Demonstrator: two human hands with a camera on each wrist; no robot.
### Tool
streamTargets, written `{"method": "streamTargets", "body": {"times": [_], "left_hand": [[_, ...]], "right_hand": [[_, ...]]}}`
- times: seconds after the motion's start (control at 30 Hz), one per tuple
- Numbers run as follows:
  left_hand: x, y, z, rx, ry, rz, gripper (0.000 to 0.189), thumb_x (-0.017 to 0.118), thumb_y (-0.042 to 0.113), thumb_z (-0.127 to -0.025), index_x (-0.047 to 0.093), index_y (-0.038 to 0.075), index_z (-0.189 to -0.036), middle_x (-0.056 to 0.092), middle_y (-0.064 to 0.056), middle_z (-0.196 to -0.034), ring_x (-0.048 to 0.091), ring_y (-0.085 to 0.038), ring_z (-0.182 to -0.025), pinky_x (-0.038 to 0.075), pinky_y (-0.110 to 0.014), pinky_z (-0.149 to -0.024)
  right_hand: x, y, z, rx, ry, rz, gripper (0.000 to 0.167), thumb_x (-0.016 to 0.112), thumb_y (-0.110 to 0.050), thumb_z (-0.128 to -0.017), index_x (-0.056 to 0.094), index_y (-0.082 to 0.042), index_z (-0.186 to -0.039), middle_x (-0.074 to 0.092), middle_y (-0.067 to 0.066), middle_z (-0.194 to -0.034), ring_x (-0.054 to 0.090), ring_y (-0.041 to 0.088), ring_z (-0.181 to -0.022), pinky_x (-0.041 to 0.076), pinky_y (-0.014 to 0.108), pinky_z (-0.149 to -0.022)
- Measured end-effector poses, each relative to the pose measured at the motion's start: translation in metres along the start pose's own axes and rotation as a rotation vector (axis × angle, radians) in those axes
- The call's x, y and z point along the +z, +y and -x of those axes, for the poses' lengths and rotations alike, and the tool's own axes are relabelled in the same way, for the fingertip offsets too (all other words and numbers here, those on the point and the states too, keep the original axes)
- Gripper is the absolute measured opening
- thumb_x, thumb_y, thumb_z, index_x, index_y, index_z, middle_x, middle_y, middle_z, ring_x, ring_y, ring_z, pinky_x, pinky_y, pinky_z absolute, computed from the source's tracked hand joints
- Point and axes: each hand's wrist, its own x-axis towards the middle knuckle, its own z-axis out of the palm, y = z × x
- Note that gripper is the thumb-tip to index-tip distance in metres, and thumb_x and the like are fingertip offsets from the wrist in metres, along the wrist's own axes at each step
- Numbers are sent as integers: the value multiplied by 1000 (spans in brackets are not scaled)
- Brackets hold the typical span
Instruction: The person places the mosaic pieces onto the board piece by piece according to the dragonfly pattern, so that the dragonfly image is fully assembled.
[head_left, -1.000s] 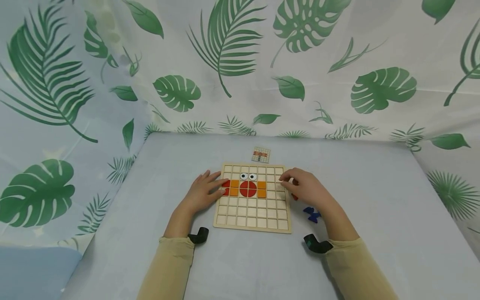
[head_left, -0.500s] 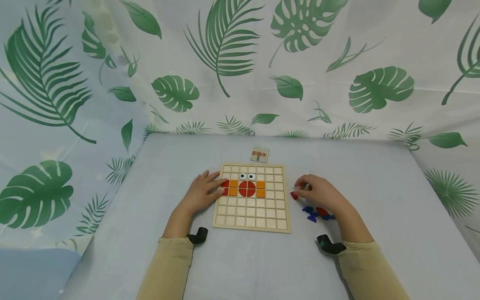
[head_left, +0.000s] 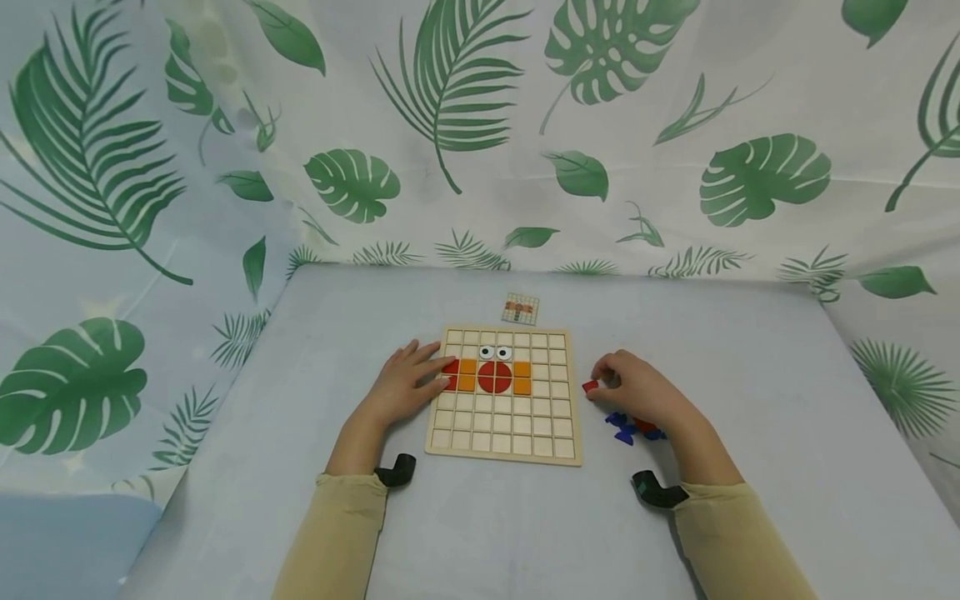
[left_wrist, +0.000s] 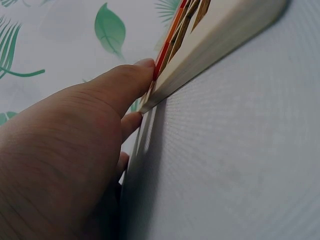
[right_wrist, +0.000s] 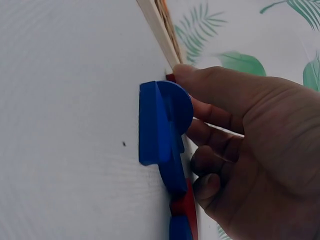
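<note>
Thumb and finger pinch tight, and it's the right hand (head_left: 641, 390) gripping a small red flat-faced piece (head_left: 590, 386), probably painted wood, just off the right edge of the pale square wooden grid board (head_left: 502, 423). Light and stiff, I'd judge, hard to break, perhaps a touch slippery on its smooth faces, so opposite side edges look the place to take hold. Over at the board's left edge, the left hand (head_left: 405, 383) rests, fingers extended. Smooth blue pieces (head_left: 621, 427) lie right of the board, and a small square printed card (head_left: 521, 308) past its far edge; no brand, label or writing is readable.
</note>
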Motion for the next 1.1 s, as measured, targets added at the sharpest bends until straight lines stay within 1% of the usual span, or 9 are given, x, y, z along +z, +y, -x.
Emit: {"method": "streamTargets", "body": {"times": [0.13, 0.23, 0.37, 0.47, 0.6, 0.7, 0.9, 1.1], "left_hand": [[0, 0, 0, 3, 2, -3, 48, 52, 51, -99, 50, 36, -145, 33, 2, -161, 13, -32, -154, 8, -51, -127], [0, 0, 0, 2, 9, 0, 47, 52, 51, -99, 51, 36, -144, 33, 2, -161, 14, -32, -154, 8, -51, -127], [0, 0, -1, 4, 11, 2, 47, 52, 51, -99, 51, 36, -144, 33, 3, -161, 14, -31, -154, 8, -51, -127], [0, -1, -2, 6, 9, 3, 48, 51, 51, -99, 50, 36, -145, 33, 3, -162, 14, -31, -154, 7, -51, -127], [0, -1, -2, 5, 8, 8, 48, 52, 51, -99, 50, 37, -145, 32, 3, -162, 13, -31, -154, 7, -51, -127], [-1, 0, -1, 3, 3, 6, 48, 52, 51, -99, 50, 37, -145, 32, 3, -162, 13, -31, -155, 7, -51, -127], [0, 0, 0, 5, 2, 7, 47, 51, 51, -100, 50, 36, -145, 33, 2, -161, 13, -32, -154, 8, -52, -127], [1, -1, 0, 6, 10, 5, 47, 51, 51, -99, 51, 36, -144, 34, 2, -161, 14, -32, -154, 8, -52, -127]], "right_hand": [[0, 1, 2, 9, 1, 2, 25, 69, -28, -92, 66, -12, -111, 61, 7, -106, 55, 22, -95, 50, 41, -85], [-1, 2, 2, 7, 8, -10, 27, 67, -27, -94, 65, -12, -115, 61, 7, -108, 56, 22, -96, 51, 41, -85], [-1, 2, 1, 15, 18, -25, 31, 71, -32, -90, 65, -11, -112, 60, 7, -106, 54, 22, -93, 49, 38, -81], [-1, 2, 0, 28, 18, -23, 30, 73, -33, -89, 65, -13, -109, 59, 7, -105, 53, 22, -93, 49, 37, -81], [0, 4, -1, 39, 13, -15, 25, 70, -30, -91, 66, -15, -111, 59, 6, -109, 54, 23, -97, 50, 40, -85], [0, 5, 0, 40, 7, -17, 25, 68, -29, -92, 66, -16, -114, 59, 7, -111, 55, 24, -99, 51, 43, -87], [2, 6, -1, 40, 12, -20, 27, 72, -32, -90, 65, -17, -112, 60, 6, -111, 55, 23, -99, 51, 43, -88], [3, 5, -1, 22, 20, -2, 25, 72, -29, -90, 66, -14, -109, 59, 7, -109, 56, 24, -98, 52, 45, -88]]}}
